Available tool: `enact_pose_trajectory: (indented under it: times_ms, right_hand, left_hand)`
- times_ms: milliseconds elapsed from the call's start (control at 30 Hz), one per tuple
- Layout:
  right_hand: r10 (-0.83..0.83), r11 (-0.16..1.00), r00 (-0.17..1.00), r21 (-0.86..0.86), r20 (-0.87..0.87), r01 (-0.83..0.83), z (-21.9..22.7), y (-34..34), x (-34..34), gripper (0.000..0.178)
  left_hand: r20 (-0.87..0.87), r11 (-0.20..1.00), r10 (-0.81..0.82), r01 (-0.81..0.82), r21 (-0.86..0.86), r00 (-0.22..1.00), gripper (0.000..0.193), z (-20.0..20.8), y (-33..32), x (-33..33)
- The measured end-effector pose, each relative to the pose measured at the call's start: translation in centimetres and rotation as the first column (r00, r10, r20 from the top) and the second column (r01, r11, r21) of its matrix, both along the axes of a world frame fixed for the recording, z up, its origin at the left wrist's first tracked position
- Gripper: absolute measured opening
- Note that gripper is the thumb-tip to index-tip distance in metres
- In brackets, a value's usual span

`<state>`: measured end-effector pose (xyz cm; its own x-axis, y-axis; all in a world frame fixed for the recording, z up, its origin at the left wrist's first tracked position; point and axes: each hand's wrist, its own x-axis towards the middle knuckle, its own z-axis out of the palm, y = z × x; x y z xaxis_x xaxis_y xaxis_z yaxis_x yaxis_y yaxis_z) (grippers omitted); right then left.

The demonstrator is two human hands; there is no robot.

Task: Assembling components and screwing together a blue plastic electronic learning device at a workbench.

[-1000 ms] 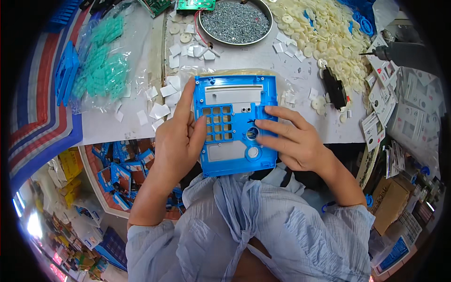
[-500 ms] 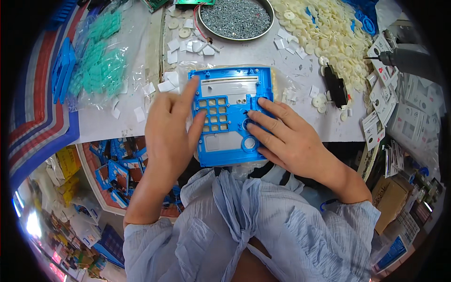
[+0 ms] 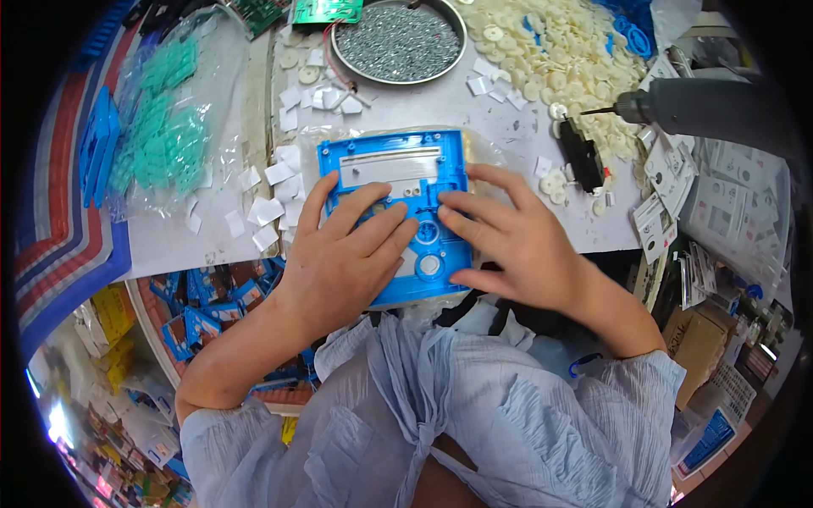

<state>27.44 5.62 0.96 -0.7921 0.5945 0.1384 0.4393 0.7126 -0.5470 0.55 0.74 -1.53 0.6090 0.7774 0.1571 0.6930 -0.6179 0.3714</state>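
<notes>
A blue plastic housing panel, inner side up, lies on clear plastic wrap at the table's front edge. It has screw posts, a white strip window near its far end and two round openings at the right. My left hand rests over its left half with fingers spread, hiding the grid of square openings. At the right edge is my right hand, its fingers stretched onto the panel near a small dark part by the upper round opening. Its thumb lies by the lower right edge. Neither hand visibly grips anything.
Behind the panel stands a round metal tray of screws. Cream plastic discs are heaped far right, near a black part and a dark power screwdriver. Bagged green parts lie left; a bin of blue pieces sits below.
My left hand has come down from the panel's upper left edge and spread across its left half. My right thumb has moved outward. The screwdriver has shifted left; the whole view has also shifted somewhat.
</notes>
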Motion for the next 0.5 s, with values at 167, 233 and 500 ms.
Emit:
enact_pose_trajectory:
  times_ms: [167, 233, 500]
  right_hand:
    - [-0.413, 0.895, 0.896, 0.11, -0.164, 0.433, -2.9, 5.8, 1.0, 0.026]
    - [-0.49, 0.839, 0.855, 0.173, -0.171, 0.515, -4.4, 8.3, 1.2, 0.024]
    - [-0.584, 0.755, 0.811, 0.386, 0.027, 0.531, -5.5, 13.1, 2.2, 0.018]
  left_hand:
    - [-0.006, 0.998, 0.034, -0.034, -0.056, 0.999, 0.045, 0.2, 0.0, 0.6]
    - [0.035, 0.997, 0.051, -0.049, -0.066, 0.998, 0.045, 0.0, -0.3, 0.6]
    - [0.083, 0.99, 0.105, -0.095, -0.107, 0.991, 0.047, -0.1, -0.6, 0.9]
